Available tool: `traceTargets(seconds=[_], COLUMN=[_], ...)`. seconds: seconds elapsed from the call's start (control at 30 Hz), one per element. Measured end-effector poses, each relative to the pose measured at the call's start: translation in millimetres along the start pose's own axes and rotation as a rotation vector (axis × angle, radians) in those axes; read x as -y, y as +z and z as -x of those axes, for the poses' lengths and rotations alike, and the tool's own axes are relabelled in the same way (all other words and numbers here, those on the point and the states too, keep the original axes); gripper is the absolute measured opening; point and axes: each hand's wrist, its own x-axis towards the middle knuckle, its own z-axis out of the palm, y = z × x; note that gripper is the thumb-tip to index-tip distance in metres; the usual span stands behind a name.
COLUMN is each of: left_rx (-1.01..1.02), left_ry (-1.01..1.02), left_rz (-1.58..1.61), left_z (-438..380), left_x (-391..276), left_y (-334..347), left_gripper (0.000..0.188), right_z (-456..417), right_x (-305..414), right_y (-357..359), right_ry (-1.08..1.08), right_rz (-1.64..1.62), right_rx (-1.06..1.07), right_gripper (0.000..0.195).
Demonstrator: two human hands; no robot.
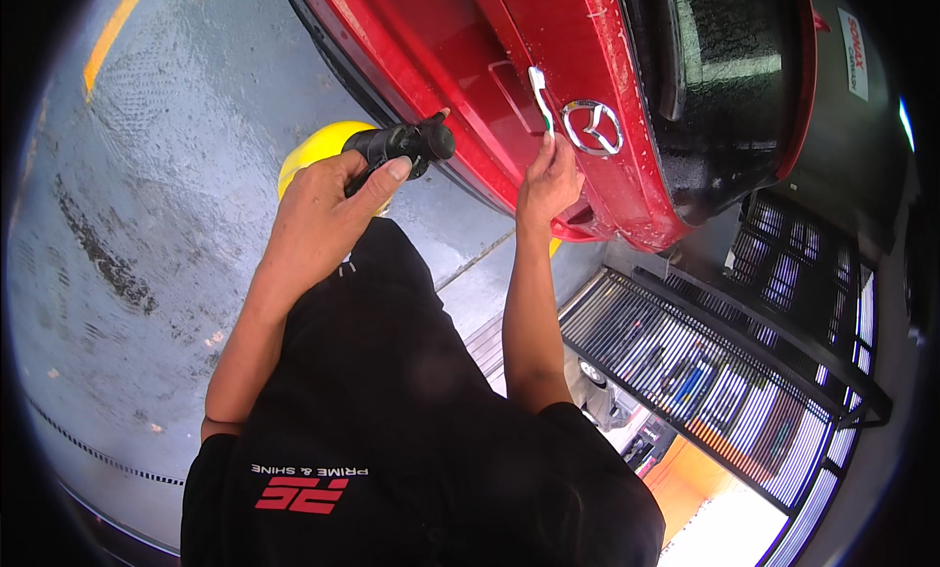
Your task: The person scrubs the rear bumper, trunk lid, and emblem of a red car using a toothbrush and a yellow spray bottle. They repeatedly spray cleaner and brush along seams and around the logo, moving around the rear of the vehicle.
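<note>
My left hand is wrapped around the black pump-sprayer head of a yellow bottle, its nozzle pointing at the car. Much of the bottle is hidden behind the hand. A white toothbrush with a green part is pinched near its lower end in my right hand. Its head lies over the seam of the red car's rear panel, beside the chrome Mazda emblem; whether the bristles touch the paint is unclear. Droplets and pale streaks mark the panel around the emblem.
The car's wet rear window and wiper are at upper right. Grey painted floor with a yellow line stretches to the left. A slatted metal gate stands at lower right, with a vehicle beyond it.
</note>
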Motion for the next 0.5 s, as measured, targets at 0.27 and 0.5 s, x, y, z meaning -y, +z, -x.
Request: traceTargets(seconds=[0.27,0.5], left_rx=[-0.017,0.008], left_ry=[0.002,-0.036], left_rz=[0.01,0.031], left_z=[-1.3,3.3], left_x=[4.7,-0.7], left_y=[2.8,-2.8], left_gripper=[0.066,0.053], right_z=[-8.6,-23.7], right_x=[5.2,1.9], right_y=[-2.3,-25.4], right_ry=[0.11,0.217], right_rz=[-0.106,-0.171], right_rx=[0.107,0.177], right_gripper=[0.022,0.031])
